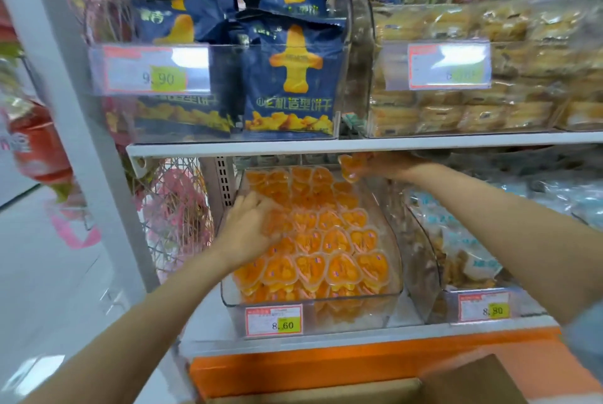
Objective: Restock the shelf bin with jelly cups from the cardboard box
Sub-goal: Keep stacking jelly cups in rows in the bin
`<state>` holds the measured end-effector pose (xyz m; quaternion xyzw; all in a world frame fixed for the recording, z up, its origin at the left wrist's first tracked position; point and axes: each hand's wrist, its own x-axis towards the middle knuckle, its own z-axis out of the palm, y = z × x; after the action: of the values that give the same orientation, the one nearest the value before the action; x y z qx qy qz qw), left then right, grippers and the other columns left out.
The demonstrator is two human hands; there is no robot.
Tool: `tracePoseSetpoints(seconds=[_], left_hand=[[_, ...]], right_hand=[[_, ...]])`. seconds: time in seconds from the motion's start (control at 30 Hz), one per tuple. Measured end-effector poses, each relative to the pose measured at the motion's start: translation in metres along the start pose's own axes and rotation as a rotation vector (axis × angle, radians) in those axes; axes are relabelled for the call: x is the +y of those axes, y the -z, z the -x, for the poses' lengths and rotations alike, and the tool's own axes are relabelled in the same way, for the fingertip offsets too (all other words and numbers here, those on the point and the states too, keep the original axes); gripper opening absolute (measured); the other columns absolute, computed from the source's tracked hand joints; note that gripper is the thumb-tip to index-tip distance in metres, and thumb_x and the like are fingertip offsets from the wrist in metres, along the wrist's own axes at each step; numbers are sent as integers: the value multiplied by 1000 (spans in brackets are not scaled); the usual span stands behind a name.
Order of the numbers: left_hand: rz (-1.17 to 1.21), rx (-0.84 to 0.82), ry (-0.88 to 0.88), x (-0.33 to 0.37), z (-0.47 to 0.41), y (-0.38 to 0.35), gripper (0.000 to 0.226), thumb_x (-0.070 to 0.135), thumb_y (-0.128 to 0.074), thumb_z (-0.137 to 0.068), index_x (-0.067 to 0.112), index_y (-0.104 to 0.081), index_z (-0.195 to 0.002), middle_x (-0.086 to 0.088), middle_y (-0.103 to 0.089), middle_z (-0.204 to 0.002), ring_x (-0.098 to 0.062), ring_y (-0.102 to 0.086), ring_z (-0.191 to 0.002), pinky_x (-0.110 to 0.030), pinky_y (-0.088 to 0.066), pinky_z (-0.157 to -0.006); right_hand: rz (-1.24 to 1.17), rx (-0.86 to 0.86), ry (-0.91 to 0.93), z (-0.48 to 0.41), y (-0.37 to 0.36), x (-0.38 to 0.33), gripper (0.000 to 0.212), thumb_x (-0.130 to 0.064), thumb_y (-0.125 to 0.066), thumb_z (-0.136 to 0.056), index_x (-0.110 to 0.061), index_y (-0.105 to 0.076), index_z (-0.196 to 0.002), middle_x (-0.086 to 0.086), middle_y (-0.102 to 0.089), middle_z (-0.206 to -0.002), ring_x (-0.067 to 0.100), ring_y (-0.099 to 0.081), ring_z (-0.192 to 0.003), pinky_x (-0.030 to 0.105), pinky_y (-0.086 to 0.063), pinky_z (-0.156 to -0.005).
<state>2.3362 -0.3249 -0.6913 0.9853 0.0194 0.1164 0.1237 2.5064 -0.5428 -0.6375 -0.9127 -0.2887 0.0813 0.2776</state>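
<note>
A clear plastic shelf bin (310, 309) on the lower shelf is filled with several orange heart-shaped jelly cups (329, 240). My left hand (249, 224) lies flat on the cups at the bin's left side, fingers spread. My right hand (375, 167) reaches over the bin's back right corner, just under the upper shelf, and grips orange jelly cups (350, 167). The cardboard box (424, 384) shows only its open flaps at the bottom edge of the view.
The upper shelf (359, 144) carries dark blue biscuit bags (290, 77) and wrapped cakes (473, 109). Another clear bin (463, 273) with pale packets stands to the right. A wire rack (176, 214) with pink items hangs to the left. An orange base panel (326, 367) runs below.
</note>
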Motion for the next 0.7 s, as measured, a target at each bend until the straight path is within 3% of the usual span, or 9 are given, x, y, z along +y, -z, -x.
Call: tracePoseSetpoints(seconds=[0.03,0.07,0.1,0.17,0.23,0.3,0.37,0.5,0.7], left_hand=[[28,24,-6,-2,4,-3,44,32,-62,-86,24,-51,-128,-3,-43,-127,-22,-34,-120,-27,-24,-98],[57,46,-11,-3,7,-7,43,31,-62,-86,22,-52,-127,-3,-44,-126,-22,-34,-119,-27,-25,-97],[73,68,-29,-3,9,-10,42,32,-61,-86,22,-53,-126,-2,-45,-126,-21,-35,-118,-27,-25,-97],[78,84,-75,-3,10,-11,40,32,-61,-87,22,-54,-124,1,-43,-124,-18,-34,-117,-24,-24,-95],[113,90,-91,-4,7,-9,39,30,-63,-86,23,-54,-123,2,-41,-122,-17,-32,-119,-22,-23,-94],[145,118,-85,-6,2,-5,39,27,-65,-85,21,-56,-122,0,-44,-122,-19,-33,-120,-23,-22,-97],[180,142,-79,-7,-1,-2,37,28,-65,-85,20,-57,-120,-2,-45,-121,-20,-33,-120,-22,-21,-97],[215,112,-73,-5,-3,-1,36,27,-64,-86,21,-56,-121,-3,-44,-123,-18,-30,-122,-22,-22,-97],[238,99,-66,-5,-5,1,34,27,-63,-87,21,-58,-119,-5,-44,-125,-19,-29,-125,-20,-20,-95]], right_hand=[[-14,33,4,-5,-4,0,20,-42,-63,-87,-27,-60,-100,-9,-66,-101,6,-58,-91,23,-44,-89],[-34,77,6,-10,-7,3,36,-41,-67,-84,-13,-62,-106,8,-66,-109,17,-59,-96,24,-47,-87],[-55,100,23,-14,-9,5,39,-31,-69,-84,-3,-62,-109,18,-64,-112,23,-60,-98,17,-46,-80],[-41,127,24,-18,-15,6,22,-10,-69,-84,-4,-63,-105,10,-67,-106,19,-60,-96,16,-41,-78],[-4,116,20,-25,-19,10,32,-5,-71,-81,-10,-60,-112,-5,-59,-105,10,-54,-97,22,-38,-89],[35,113,57,-30,-22,11,48,-6,-72,-80,-3,-54,-125,1,-57,-114,15,-52,-109,21,-37,-95],[101,137,80,-36,-26,14,50,-7,-74,-79,2,-55,-124,13,-59,-123,25,-53,-115,19,-36,-89],[177,144,71,-44,-35,15,38,-9,-73,-80,5,-62,-114,21,-62,-117,33,-56,-110,26,-39,-85],[220,185,83,-44,-38,17,31,-15,-67,-85,0,-65,-112,20,-63,-110,24,-54,-93,20,-30,-75]])
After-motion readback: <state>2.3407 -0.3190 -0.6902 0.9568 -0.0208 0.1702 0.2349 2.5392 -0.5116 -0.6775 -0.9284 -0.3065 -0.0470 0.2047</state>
